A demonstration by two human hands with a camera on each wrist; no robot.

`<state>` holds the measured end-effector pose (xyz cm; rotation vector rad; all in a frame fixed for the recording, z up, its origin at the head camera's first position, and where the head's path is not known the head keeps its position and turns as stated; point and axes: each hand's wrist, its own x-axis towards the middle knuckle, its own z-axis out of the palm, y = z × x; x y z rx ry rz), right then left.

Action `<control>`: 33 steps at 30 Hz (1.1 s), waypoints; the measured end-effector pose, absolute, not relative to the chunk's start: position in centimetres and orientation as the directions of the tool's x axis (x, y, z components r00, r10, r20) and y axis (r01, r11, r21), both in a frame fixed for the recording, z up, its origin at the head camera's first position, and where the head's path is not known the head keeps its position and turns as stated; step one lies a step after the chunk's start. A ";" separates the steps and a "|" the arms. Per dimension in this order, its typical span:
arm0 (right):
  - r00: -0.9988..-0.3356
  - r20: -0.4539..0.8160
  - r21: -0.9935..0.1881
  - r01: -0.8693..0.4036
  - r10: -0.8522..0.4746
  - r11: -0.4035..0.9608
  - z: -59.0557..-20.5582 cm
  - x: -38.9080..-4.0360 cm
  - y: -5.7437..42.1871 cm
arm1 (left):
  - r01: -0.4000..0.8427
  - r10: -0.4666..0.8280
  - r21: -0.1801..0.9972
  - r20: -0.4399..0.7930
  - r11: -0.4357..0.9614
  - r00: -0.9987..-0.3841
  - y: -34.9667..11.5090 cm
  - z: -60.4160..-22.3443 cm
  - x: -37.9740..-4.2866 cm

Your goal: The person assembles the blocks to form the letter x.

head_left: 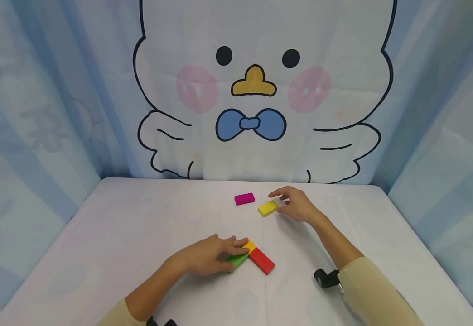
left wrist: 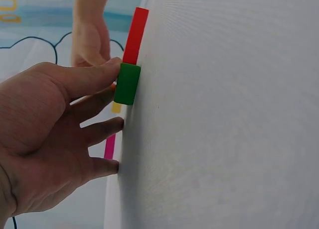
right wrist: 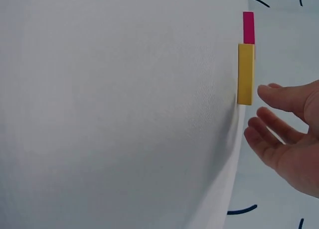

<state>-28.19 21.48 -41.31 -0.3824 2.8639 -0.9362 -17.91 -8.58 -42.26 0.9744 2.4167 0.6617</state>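
My left hand [head_left: 209, 256] is low over the table, its thumb at the near end of a green block [head_left: 238, 261] and its index finger by the far end, holding it between them. The fingers partly cover an orange-yellow block [head_left: 249, 246]. A red block [head_left: 262, 261] slants off from that block, forming an angled shape with the green one. Farther back, my right hand [head_left: 297, 204] hovers beside a yellow block [head_left: 267, 208]. In the right wrist view, the fingers [right wrist: 271, 149] and thumb are spread apart, with nothing between them.
Behind the yellow block, slightly left, lies a magenta block [head_left: 244, 198]. The white-covered table [head_left: 98, 244] ends at a hanging curtain [head_left: 253, 156] printed with a cartoon figure. Curtains also flank both sides. A dark wrist device [head_left: 326, 278] is by the right sleeve.
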 end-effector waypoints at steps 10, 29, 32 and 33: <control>-0.948 -0.038 -0.575 -0.239 -0.317 0.782 -41.8 -29.1 20.9 | 0.506 0.724 0.579 -0.230 0.639 -0.650 -8.6 -42.2 -18.0; -0.929 -0.024 -0.549 -0.296 -0.368 0.782 -41.9 -29.6 20.5 | 0.504 0.720 0.572 -0.241 0.647 -0.651 -8.6 -42.5 -18.2; -0.927 -0.018 -0.546 -0.305 -0.375 0.780 -41.8 -29.6 20.5 | 0.499 0.718 0.575 -0.244 0.649 -0.652 -8.6 -42.4 -18.2; -0.926 -0.017 -0.545 -0.309 -0.378 0.779 -41.9 -29.6 20.5 | 0.496 0.716 0.574 -0.247 0.651 -0.653 -8.6 -42.4 -18.2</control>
